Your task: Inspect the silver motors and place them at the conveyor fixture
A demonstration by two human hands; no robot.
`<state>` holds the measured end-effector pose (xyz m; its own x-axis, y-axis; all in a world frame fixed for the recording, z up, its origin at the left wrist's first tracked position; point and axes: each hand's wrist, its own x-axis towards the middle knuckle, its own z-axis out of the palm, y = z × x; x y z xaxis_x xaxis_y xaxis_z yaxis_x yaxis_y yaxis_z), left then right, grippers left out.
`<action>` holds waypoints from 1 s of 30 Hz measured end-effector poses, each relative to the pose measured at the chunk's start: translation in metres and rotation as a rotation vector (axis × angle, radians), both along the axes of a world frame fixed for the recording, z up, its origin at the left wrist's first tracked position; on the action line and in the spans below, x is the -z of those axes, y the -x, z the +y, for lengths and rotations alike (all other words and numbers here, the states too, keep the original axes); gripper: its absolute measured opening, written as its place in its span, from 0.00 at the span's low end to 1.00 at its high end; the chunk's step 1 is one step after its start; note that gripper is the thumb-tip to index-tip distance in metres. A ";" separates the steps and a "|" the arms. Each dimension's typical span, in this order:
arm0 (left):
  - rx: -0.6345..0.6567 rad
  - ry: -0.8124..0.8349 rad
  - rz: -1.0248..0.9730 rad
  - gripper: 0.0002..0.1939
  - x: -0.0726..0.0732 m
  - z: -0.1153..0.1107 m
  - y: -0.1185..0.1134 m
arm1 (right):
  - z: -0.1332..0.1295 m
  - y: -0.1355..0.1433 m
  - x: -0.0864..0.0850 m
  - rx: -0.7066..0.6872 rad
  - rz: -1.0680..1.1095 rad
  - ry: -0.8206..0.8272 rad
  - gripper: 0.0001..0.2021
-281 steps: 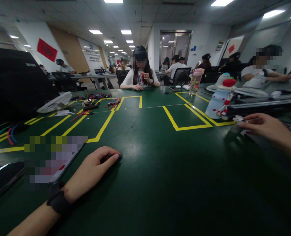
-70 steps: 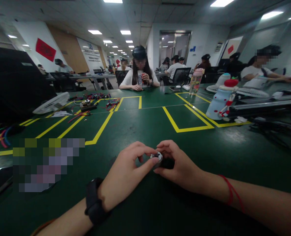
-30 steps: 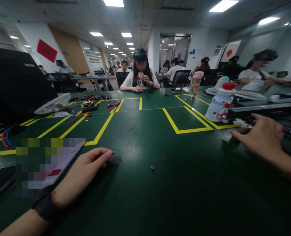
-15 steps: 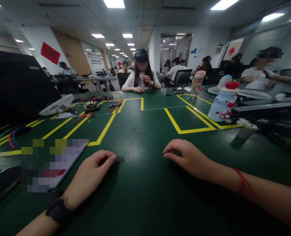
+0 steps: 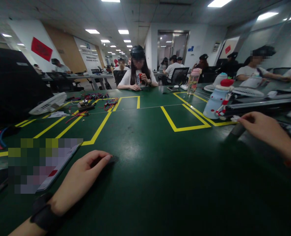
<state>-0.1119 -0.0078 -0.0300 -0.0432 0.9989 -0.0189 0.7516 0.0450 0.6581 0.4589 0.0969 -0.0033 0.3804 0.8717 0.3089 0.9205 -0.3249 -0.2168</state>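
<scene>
My right hand (image 5: 262, 127) is at the right, with its thumb and index finger closed at the top of a small grey cylindrical container (image 5: 236, 131). The container looks tilted in view, and the fingers hide part of its top. My left hand (image 5: 83, 175) rests on the green table (image 5: 147, 183), fingers curled and thumb against the index fingertip, with no object visible in it. A dark patch by those fingertips looks like a shadow. Left of that hand lies a flat, thin-edged device (image 5: 62, 167), mostly blurred out.
A blue bottle with a red top (image 5: 212, 103) stands behind the container, near metal rails (image 5: 265, 103). A pink-lidded bottle (image 5: 193, 82) is farther back. Bundled wires (image 5: 91, 96) and a white fan (image 5: 48, 103) lie at left. Across the table sits a person (image 5: 137, 72).
My right hand has moved right and forward from the table's middle to the container's top. The left hand keeps its pose. The whole view has shifted slightly.
</scene>
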 end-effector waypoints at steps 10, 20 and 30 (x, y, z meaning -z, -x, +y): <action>0.008 0.009 -0.014 0.17 -0.006 -0.003 -0.001 | -0.005 -0.004 -0.008 0.085 0.066 -0.018 0.19; 0.019 0.018 -0.058 0.18 -0.004 -0.002 -0.002 | -0.011 0.005 -0.014 0.068 0.338 0.010 0.19; 0.023 0.011 -0.059 0.19 -0.005 -0.002 -0.002 | -0.014 0.004 -0.014 0.104 0.534 -0.057 0.17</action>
<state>-0.1100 -0.0102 -0.0248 -0.0183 0.9993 -0.0320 0.7126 0.0355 0.7007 0.4546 0.0828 0.0105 0.5803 0.8089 0.0947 0.6413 -0.3821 -0.6654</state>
